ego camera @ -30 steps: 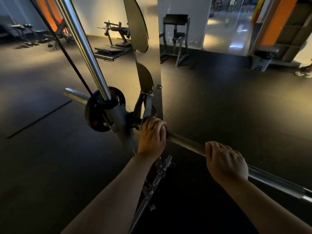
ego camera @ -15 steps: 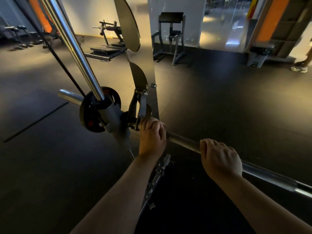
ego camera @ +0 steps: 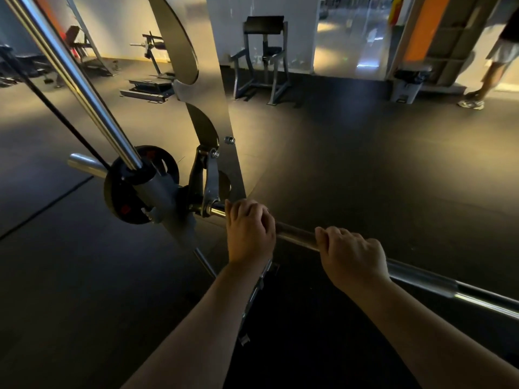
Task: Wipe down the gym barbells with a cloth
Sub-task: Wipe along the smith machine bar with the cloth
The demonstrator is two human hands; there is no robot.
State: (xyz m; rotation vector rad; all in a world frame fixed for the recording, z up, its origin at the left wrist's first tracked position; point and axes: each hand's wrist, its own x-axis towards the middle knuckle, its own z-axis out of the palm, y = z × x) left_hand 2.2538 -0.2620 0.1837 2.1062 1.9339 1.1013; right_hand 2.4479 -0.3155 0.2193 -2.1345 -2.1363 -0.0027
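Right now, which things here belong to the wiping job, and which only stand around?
For the job: barbell; left hand and right hand, both gripping it. No cloth is visible.

Just around: weight plate; chrome rod; padded stand; person's leg, far right.

Floor [ego camera: 365,178]: dark rubber matting, lit in warm patches.
Guide rod [ego camera: 84,88]: polished chrome, slanting down from the upper left.
Upright [ego camera: 216,108]: mirror-bright steel column, just right of the rod.
Padded stand [ego camera: 262,56]: grey frame, black pad, against the white wall.
Low machine [ego camera: 148,82]: far left background.
Grey box [ego camera: 407,85]: possibly a pedal bin, below the orange panel [ego camera: 424,26].
Bystander [ego camera: 494,71]: legs and trainer, far right edge.
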